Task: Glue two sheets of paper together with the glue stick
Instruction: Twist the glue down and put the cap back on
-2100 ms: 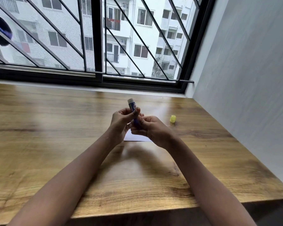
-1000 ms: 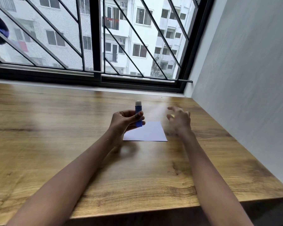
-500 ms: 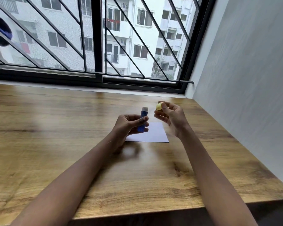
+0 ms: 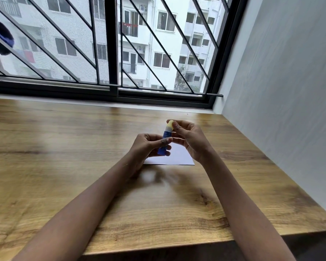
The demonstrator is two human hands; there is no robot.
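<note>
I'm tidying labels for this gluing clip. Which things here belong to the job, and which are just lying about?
Job: glue stick, gripped by the left hand; yellow cap at its top, pinched by the right hand; white paper on the table.
Just there: window bars; dark blue cloth at upper left.

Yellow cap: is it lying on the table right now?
No, the yellow cap is at the top of the glue stick, pinched by the right hand, while the left hand holds the stick.
</note>
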